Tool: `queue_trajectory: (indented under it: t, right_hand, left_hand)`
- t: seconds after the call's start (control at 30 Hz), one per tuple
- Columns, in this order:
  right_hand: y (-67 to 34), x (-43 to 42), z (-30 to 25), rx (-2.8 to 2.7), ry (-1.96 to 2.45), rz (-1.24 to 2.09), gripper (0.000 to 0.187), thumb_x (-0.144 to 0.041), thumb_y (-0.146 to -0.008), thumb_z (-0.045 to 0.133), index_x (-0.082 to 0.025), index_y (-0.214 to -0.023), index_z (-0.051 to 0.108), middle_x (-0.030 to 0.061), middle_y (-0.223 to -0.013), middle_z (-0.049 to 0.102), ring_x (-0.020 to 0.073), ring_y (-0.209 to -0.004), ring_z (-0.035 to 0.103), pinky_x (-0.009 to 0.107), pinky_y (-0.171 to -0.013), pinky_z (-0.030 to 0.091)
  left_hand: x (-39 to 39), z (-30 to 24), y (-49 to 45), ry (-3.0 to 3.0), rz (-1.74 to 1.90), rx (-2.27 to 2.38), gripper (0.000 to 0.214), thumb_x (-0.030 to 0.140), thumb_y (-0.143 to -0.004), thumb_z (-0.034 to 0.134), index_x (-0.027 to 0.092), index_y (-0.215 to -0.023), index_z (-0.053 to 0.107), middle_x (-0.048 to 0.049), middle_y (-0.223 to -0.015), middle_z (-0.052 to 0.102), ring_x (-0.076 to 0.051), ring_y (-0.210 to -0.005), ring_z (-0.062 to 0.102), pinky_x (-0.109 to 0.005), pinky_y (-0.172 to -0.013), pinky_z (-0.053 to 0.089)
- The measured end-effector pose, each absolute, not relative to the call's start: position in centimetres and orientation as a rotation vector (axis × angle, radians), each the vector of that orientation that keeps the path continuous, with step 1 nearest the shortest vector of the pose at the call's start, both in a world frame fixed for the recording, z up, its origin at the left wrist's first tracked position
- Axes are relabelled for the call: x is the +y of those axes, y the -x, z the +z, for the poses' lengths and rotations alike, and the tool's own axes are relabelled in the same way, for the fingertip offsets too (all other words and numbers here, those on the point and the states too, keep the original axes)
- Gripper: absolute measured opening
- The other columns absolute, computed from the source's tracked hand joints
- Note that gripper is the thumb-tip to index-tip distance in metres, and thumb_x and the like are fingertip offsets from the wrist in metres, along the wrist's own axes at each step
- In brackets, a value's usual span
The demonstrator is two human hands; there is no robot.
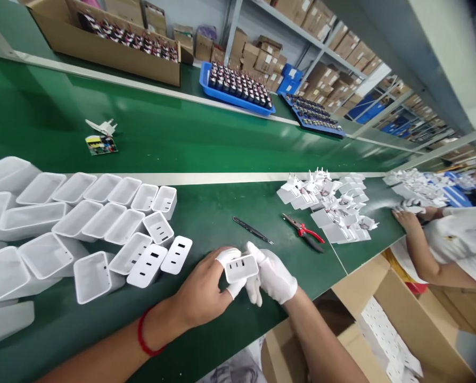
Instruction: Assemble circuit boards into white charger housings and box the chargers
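A white plastic charger housing (241,268) with a row of slots in its end face is held over the green bench. My left hand (200,287), with white finger covers on its thumb and fingertip and a red band at the wrist, pinches it from the left. My right hand (276,274), in a white glove, closes around its right end; some of its fingers are hidden behind the housing. Black tweezers (253,230) lie just beyond my hands. Red-and-black pliers (305,233) rest to their right.
Rows of similar white housings (92,219) stand at left. White plug parts (334,207) are piled at right, near a co-worker's hand (408,218). A circuit board (102,144) lies farther back. Blue trays (238,101) of components line the back ledge. An open carton (417,303) sits lower right.
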State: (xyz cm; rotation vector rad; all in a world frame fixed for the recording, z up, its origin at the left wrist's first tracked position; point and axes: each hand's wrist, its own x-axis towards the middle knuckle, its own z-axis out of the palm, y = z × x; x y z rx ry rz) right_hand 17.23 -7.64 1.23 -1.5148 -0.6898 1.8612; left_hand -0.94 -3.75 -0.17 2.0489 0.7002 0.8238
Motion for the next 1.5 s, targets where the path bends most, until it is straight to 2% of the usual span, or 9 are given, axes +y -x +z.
queue_trajectory:
  t: [0.13, 0.4, 0.53, 0.63, 0.77, 0.97, 1.1, 1.37, 1.5]
  right_hand:
    - [-18.0, -6.4, 3.2, -0.787, 1.756, 1.539, 0.07, -0.073, -0.076, 0.059, -0.01, -0.107, 0.058, -0.0026, -0.042, 0.057, 0.0146, -0.03, 0.052, 0.02, -0.028, 0.037]
    - [-17.6, -0.4, 6.2, -1.218, 1.843, 1.054, 0.061, -0.064, -0.082, 0.059, -0.012, -0.113, 0.06, -0.0019, -0.059, 0.059, 0.0096, -0.042, 0.05, 0.021, -0.038, 0.038]
    - [-14.3, 5.5, 5.8, -1.657, 1.745, 0.77, 0.054, -0.05, -0.087, 0.057, -0.013, -0.125, 0.058, 0.0081, -0.083, 0.072, 0.0194, -0.072, 0.068, 0.033, -0.069, 0.057]
    - [-10.9, 10.5, 5.3, -1.972, 1.643, 0.563, 0.052, -0.039, -0.091, 0.054, -0.015, -0.137, 0.052, 0.0113, -0.109, 0.073, 0.0241, -0.1, 0.07, 0.04, -0.094, 0.054]
    - [-6.6, 16.8, 4.3, -2.118, 1.742, 0.422, 0.059, -0.037, -0.094, 0.053, -0.014, -0.146, 0.042, 0.0139, -0.127, 0.066, 0.0263, -0.118, 0.063, 0.041, -0.104, 0.047]
    - [-1.6, 23.0, 2.1, -2.093, 1.85, 0.366, 0.074, -0.051, -0.086, 0.063, -0.017, -0.147, 0.04, 0.0157, -0.121, 0.067, 0.0333, -0.114, 0.062, 0.044, -0.096, 0.049]
    - [-0.4, 24.2, 1.2, -2.006, 1.907, 0.37, 0.077, -0.036, -0.078, 0.071, -0.019, -0.147, 0.041, 0.0175, -0.118, 0.066, 0.038, -0.115, 0.058, 0.054, -0.098, 0.043]
    - [-6.9, 20.5, 4.6, -1.661, 1.733, 0.93, 0.066, -0.033, -0.078, 0.063, -0.006, -0.135, 0.045, 0.0141, -0.095, 0.071, 0.023, -0.079, 0.068, 0.04, -0.073, 0.057]
    - [-12.8, 11.7, 7.4, -1.403, 1.435, 1.18, 0.059, -0.051, -0.084, 0.052, -0.02, -0.134, 0.048, 0.0106, -0.124, 0.064, 0.0222, -0.101, 0.067, 0.041, -0.08, 0.059]
  left_hand:
    - [-3.7, -0.8, 0.8, -2.009, 0.83, 0.774, 0.027, 0.013, -0.079, 0.053, 0.017, -0.105, 0.049, -0.0121, -0.103, 0.062, -0.028, -0.101, 0.064, -0.044, -0.086, 0.055]
    - [-3.7, -2.0, 0.9, -1.999, 0.893, 0.694, 0.065, 0.013, -0.058, 0.061, 0.012, -0.121, 0.042, -0.0181, -0.124, 0.055, -0.032, -0.122, 0.054, -0.045, -0.104, 0.048]
    - [-3.4, -1.6, 1.1, -2.059, 0.872, 0.691, 0.06, 0.017, -0.055, 0.06, 0.012, -0.114, 0.048, -0.0129, -0.102, 0.058, -0.029, -0.099, 0.058, -0.044, -0.097, 0.05]
    - [-3.1, -0.8, 1.7, -2.081, 0.725, 0.63, 0.071, 0.022, -0.059, 0.06, 0.011, -0.127, 0.043, -0.0139, -0.112, 0.052, -0.03, -0.104, 0.052, -0.045, -0.097, 0.047]
    - [-2.7, -0.7, 2.1, -2.059, 0.537, 0.566, 0.065, 0.026, -0.064, 0.061, 0.016, -0.127, 0.046, -0.0129, -0.12, 0.047, -0.032, -0.113, 0.044, -0.043, -0.097, 0.043]
    - [-3.0, -2.7, 1.0, -2.161, 0.482, 0.541, 0.045, 0.031, -0.071, 0.062, 0.014, -0.113, 0.056, -0.0148, -0.117, 0.048, -0.033, -0.108, 0.045, -0.045, -0.094, 0.04]
    - [-3.3, -2.8, 1.0, -2.209, 0.497, 0.58, 0.037, 0.028, -0.078, 0.055, 0.016, -0.112, 0.058, -0.016, -0.112, 0.05, -0.034, -0.108, 0.046, -0.048, -0.092, 0.04]
    - [-2.6, -1.1, 2.1, -2.026, 0.631, 0.569, 0.077, 0.03, -0.065, 0.064, 0.011, -0.135, 0.041, -0.0163, -0.121, 0.05, -0.035, -0.114, 0.05, -0.048, -0.103, 0.046]
    - [-2.8, -2.1, 1.2, -1.932, 0.905, 0.74, 0.076, 0.02, -0.075, 0.057, 0.004, -0.142, 0.025, -0.026, -0.138, 0.042, -0.036, -0.132, 0.045, -0.051, -0.11, 0.043]
